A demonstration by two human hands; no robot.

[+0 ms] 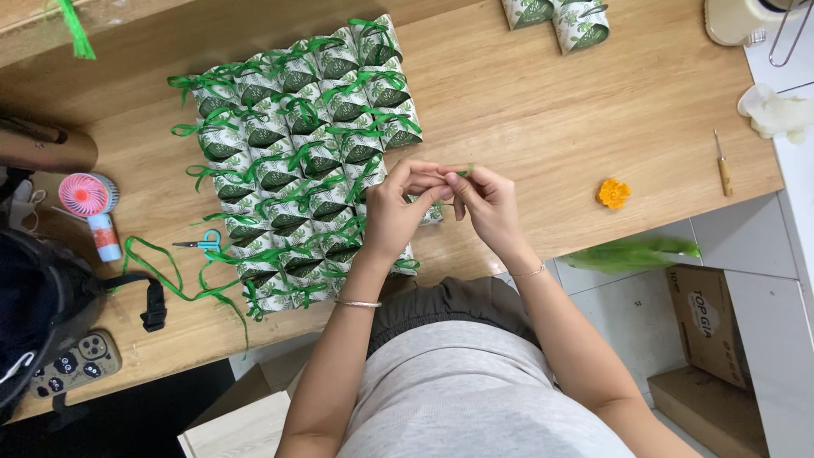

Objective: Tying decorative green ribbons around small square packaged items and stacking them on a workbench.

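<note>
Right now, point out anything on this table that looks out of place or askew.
The loose green ribbon trails in untidy loops off the table's front edge, beside the scissors. Two gift boxes sit apart from the packed block of boxes. Both hands pinch a ribbon end.

The wooden counter [543, 110] carries a block of small leaf-printed boxes [305, 161] tied with green ribbon, packed in rows just left of the fingers [437, 182] and reaching under them. Further left lie blue-handled scissors [203, 244] and a loose green ribbon [170, 284]; beyond these stand a pink hand fan [91, 208], a black bag [42, 314] and a phone [76, 363]. Right of the fingers sits an orange flower [613, 193], then an awl [722, 165]. Two more boxes [560, 17] rest far above the fingers at the counter's far edge.
</note>
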